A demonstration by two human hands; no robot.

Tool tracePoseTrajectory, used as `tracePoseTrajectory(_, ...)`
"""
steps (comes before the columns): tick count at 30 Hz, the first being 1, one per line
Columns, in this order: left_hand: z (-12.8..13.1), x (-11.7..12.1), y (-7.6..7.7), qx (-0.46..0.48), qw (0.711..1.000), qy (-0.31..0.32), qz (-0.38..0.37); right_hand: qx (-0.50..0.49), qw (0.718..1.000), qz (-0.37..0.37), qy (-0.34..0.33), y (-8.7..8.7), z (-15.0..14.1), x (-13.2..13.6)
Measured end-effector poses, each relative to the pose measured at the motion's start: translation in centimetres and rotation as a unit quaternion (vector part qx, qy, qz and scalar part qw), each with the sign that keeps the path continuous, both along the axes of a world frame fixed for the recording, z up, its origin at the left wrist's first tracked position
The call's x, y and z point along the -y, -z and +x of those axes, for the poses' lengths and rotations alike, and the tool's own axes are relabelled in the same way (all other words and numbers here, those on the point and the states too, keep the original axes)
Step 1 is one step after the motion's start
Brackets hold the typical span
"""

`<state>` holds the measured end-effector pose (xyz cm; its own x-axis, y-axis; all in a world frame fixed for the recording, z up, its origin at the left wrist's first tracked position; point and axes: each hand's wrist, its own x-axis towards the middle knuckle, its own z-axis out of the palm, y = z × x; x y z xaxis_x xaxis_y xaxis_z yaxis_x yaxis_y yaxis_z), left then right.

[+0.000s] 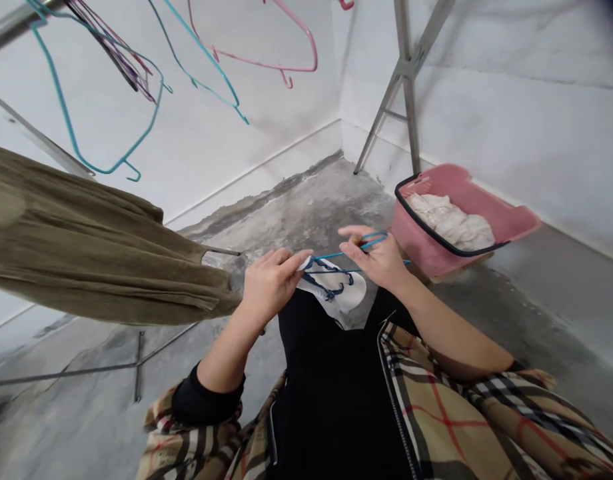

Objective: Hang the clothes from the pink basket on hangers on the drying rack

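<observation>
In front of my lap, my left hand (272,280) is closed, thumb and fingers pinching the edge of a white garment with dark blue trim (354,293). My right hand (379,259) is wrapped around a blue clothes hanger (331,255), its index finger stretched out to the left. The hanger's thin arm runs leftward from my right hand to the garment edge at my left fingertips. Below the hands hangs the rest of the garment, its lower part over my black trousers. How far the hanger reaches into the garment is hidden.
A pink basket (421,233) with white cloth (454,220) stands right, near a metal ladder (409,73). An olive garment (86,247) hangs at left. Blue hangers (59,87), a pink hanger (314,50) and several bunched purple ones (121,53) hang above. Thin metal rack legs (136,365) cross the floor.
</observation>
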<state>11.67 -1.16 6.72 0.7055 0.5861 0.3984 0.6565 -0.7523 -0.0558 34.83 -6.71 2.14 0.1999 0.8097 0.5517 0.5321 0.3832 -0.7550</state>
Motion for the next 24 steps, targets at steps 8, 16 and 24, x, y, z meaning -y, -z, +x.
tracePoseTrajectory(8,0.2,1.8,-0.4,0.079,0.993,-0.081,0.037,-0.009,0.990,-0.085,0.109,8.9,-3.7,2.1)
tracePoseTrajectory(16,0.3,2.5,-0.7,0.100,0.993,-0.069,0.005,-0.164,0.929,-0.306,0.127,14.4,-1.8,-0.4)
tracePoseTrajectory(24,-3.5,0.2,1.9,0.128,0.990,-0.047,-0.015,-0.438,0.851,-0.274,0.097,14.1,3.6,0.0)
